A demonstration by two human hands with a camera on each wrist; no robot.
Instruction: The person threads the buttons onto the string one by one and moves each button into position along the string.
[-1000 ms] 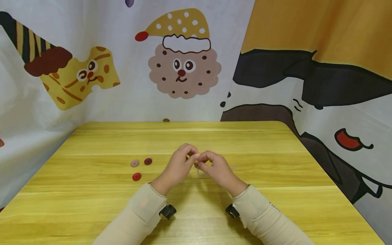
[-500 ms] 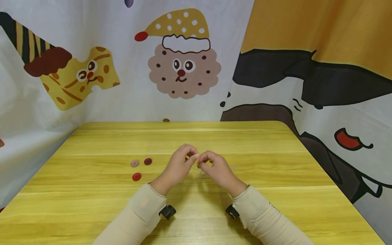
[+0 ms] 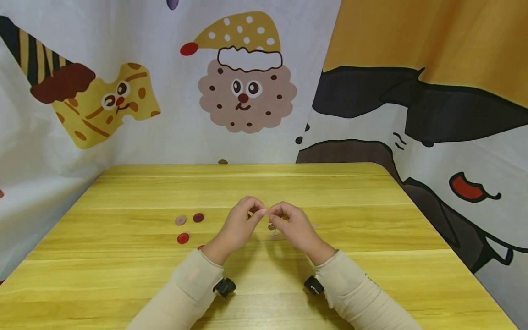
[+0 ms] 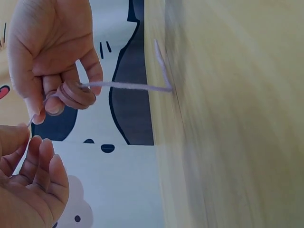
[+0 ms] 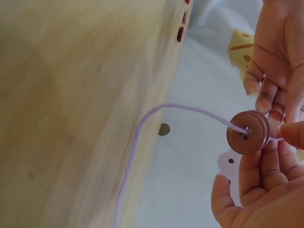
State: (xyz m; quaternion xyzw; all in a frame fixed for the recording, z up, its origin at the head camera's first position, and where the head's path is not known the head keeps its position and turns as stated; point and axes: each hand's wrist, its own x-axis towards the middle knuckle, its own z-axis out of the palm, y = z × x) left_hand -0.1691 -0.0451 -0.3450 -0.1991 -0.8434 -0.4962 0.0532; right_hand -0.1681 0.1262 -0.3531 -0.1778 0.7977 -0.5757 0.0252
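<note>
In the head view my left hand (image 3: 239,224) and right hand (image 3: 294,227) face each other, fingertips close together, above the table. Between them runs a short bit of lilac string (image 4: 128,86); the left thumb and forefinger pinch its end, and the right thumb and forefinger pinch it too. Several brown buttons (image 5: 244,133) are threaded on the string in a small stack, lying against the right hand's fingers in the right wrist view. From the stack the string's long tail drops to the tabletop.
On the wooden table (image 3: 264,288), left of the hands, lie a pink button (image 3: 180,220), a dark red button (image 3: 198,217) and a red button (image 3: 183,238). Another red button (image 3: 200,247) is partly hidden by the left wrist. A printed curtain (image 3: 165,142) hangs behind.
The fingertips, touching a second ago, have parted slightly, with string now showing between them. The brown buttons have shifted a little to the right with the right hand's fingers.
</note>
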